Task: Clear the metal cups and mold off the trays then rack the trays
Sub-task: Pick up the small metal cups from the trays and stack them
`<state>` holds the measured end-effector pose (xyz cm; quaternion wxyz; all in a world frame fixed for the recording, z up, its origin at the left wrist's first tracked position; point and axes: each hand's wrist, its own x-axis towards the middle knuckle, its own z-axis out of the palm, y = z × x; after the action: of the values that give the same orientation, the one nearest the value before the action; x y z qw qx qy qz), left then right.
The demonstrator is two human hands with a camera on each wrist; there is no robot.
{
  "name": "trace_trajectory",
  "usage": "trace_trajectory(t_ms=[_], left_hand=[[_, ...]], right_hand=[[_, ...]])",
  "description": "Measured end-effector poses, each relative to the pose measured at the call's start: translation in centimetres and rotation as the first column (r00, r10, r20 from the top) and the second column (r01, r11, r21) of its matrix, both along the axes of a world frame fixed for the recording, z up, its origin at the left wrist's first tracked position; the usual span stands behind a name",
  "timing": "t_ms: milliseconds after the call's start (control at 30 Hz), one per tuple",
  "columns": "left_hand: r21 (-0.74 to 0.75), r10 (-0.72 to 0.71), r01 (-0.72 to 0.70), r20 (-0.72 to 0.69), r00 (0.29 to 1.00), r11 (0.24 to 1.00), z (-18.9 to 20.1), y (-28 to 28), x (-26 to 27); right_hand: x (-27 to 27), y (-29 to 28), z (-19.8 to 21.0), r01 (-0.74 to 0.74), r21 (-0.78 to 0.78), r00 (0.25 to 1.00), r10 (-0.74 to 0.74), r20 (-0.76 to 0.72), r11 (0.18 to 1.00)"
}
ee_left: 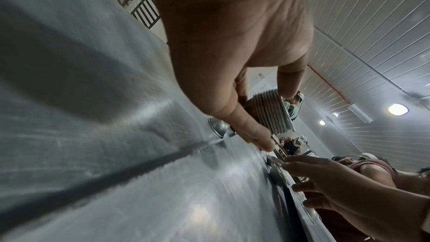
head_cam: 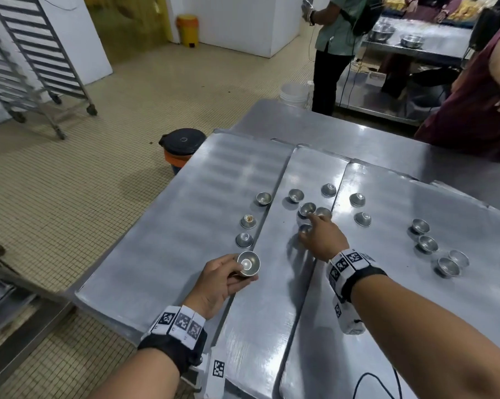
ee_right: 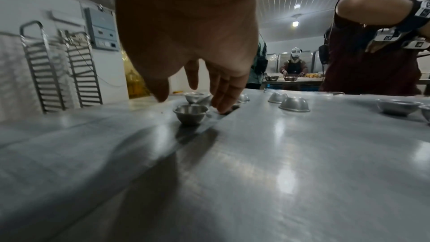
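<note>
Steel table (head_cam: 387,145) in a tiled kitchen carries three flat trays side by side, their long axes running away from the person: left tray (head_cam: 185,214), middle tray (head_cam: 274,283), right tray (head_cam: 415,283). Small metal cups are scattered over them, some mouth-up, some overturned, well apart in loose groups. One upturned cup (head_cam: 248,221) on the left tray has crumbs on its base.

Left hand (head_cam: 220,280) hovers at the near edge of the left tray, thumb and fingers curled around a stack (head_cam: 248,264) of nested cups; in the left wrist view the stack (ee_left: 270,113) lies tilted, mouth pointing away from the palm.

Right hand (head_cam: 322,236) reaches over the middle tray, fingers extended and loosely spread, holding nothing, index tip at a cluster of mouth-up cups (head_cam: 307,209). Another mouth-up cup (ee_right: 190,113) stands just beside its fingers (ee_right: 224,97).

Two wheeled racks (head_cam: 38,61) stand at far left, well apart from the table.
</note>
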<state>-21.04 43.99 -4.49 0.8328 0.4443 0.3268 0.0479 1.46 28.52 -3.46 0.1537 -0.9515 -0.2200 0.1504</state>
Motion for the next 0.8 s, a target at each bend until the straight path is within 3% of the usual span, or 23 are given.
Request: trace_trajectory(t_ms=[100,333,467,600,700,800], left_hand=[[-0.003,0.000,0.000,-0.008,1.000,1.000,-0.1,0.0,0.0],[-0.007,-0.022,0.022,-0.013,1.000,1.000,-0.1,0.0,-0.2],[-0.010,-0.010,0.010,-0.013,1.000,1.000,-0.1,-0.1,-0.1],[-0.008,0.019,-0.019,-0.016,1.000,1.000,-0.1,-0.1,0.0],[-0.003,0.025,-0.025,0.008,1.000,1.000,0.2,-0.2,0.1],[-0.019,0.032,-0.031,0.060,0.998,0.999,0.4,-0.2,0.1]], right_hand=[[1.0,0.4,-1.2,-0.075,-0.072,0.997,0.072,-0.041,0.995],[0.9,-0.2,-1.7,-0.058,-0.072,0.998,0.059,0.007,0.996],[-0.5,-0.3,-1.2,-0.142,-0.087,0.990,0.142,-0.012,0.986],[-3.5,0.2,1.1,-0.231,0.128,0.973,0.231,0.013,0.965],[-7.1,0.8,3.0,-0.252,0.325,0.967,0.252,0.043,0.911],[-10.5,1.2,3.7,-0.289,0.425,0.949,0.316,0.008,0.858]])
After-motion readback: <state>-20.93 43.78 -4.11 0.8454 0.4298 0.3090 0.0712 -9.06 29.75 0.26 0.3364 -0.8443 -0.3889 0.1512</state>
